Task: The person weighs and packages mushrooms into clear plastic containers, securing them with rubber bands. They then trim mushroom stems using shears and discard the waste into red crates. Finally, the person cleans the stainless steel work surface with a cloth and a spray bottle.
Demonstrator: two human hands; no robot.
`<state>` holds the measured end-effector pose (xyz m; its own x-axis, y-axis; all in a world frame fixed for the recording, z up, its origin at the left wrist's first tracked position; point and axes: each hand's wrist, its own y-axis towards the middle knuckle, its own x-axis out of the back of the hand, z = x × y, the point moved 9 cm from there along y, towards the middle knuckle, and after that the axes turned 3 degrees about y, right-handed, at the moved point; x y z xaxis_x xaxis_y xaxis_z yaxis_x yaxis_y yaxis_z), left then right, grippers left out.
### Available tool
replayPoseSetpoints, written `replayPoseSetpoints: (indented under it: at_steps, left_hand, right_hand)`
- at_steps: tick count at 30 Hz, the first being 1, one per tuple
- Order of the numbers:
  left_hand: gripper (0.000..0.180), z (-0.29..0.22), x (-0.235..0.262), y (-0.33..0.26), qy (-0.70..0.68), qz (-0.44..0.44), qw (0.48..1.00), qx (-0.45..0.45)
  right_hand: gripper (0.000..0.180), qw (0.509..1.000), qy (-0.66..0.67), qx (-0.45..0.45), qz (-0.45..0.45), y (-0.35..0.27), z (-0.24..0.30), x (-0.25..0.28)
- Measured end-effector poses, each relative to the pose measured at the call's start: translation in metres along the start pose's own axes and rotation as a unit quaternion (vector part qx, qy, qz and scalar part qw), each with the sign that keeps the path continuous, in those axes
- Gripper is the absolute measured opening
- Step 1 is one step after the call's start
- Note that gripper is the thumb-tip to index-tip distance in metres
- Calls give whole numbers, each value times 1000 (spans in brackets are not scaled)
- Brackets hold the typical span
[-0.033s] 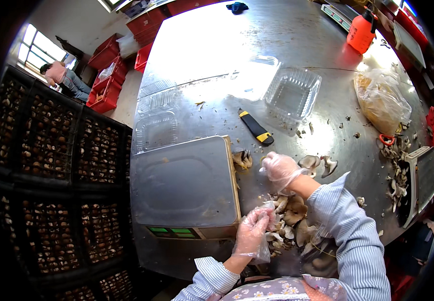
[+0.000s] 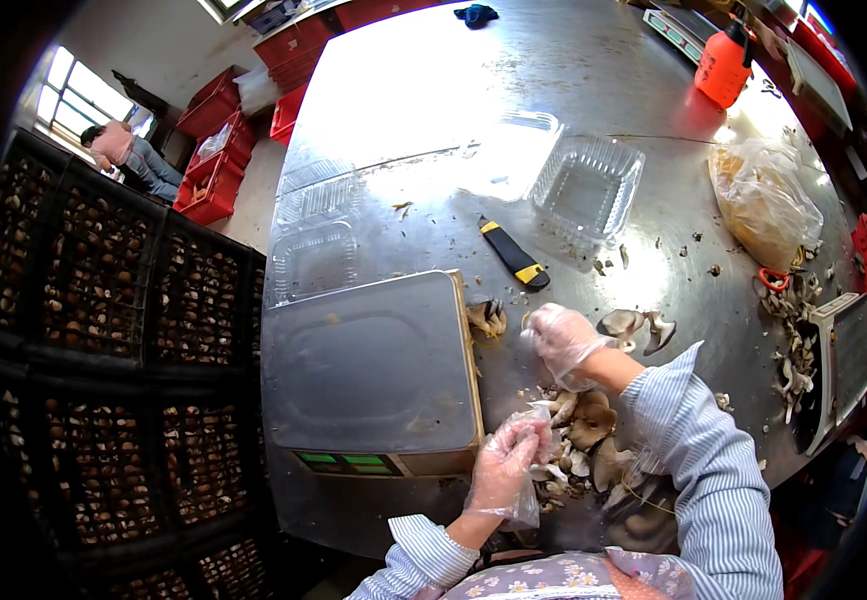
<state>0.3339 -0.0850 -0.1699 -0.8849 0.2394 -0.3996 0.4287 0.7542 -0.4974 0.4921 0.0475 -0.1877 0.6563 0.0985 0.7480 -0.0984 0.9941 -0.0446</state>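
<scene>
Both my hands wear thin clear plastic gloves. My left hand [image 2: 505,465] is closed at the near right corner of the scale [image 2: 371,365], its fingers pinched together; whatever they hold is too small or hidden to name. My right hand [image 2: 565,343] is curled closed above the metal table, right of the scale, with a tiny yellowish bit by its fingertips. Oyster mushrooms [image 2: 591,420] lie in a pile between and below my hands. A mushroom clump [image 2: 488,318] rests against the scale's right side. Loose mushroom caps [image 2: 621,325] lie just right of my right hand.
Beyond my hands lie a black-and-yellow utility knife [image 2: 513,255] and a clear plastic tray [image 2: 589,185]. At right are a plastic bag [image 2: 765,200], an orange spray bottle [image 2: 723,65] and another scale [image 2: 841,360]. Black crates [image 2: 148,375] of mushrooms stand left. A person [image 2: 131,155] bends over far left.
</scene>
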Motion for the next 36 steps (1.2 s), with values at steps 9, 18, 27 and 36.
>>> replayPoseSetpoints:
  at_steps: [9, 18, 27, 36]
  left_hand:
    - [20, 3, 15, -27, -10, 10, 1000, 18]
    - [20, -36, 17, -29, -16, 83, 994, -73]
    - [32, -57, -90, -72, 72, 271, 959, -39]
    - [33, -4, -165, -79, 75, 245, 966, -44]
  right_hand:
    - [34, 980, 15, -197, -17, 14, 29, -25]
    - [15, 870, 373, -321, 25, -103, 37, 44]
    - [31, 679, 686, -260, -30, -261, 105, 59]
    - [21, 652, 713, -257, -19, -302, 60, 79]
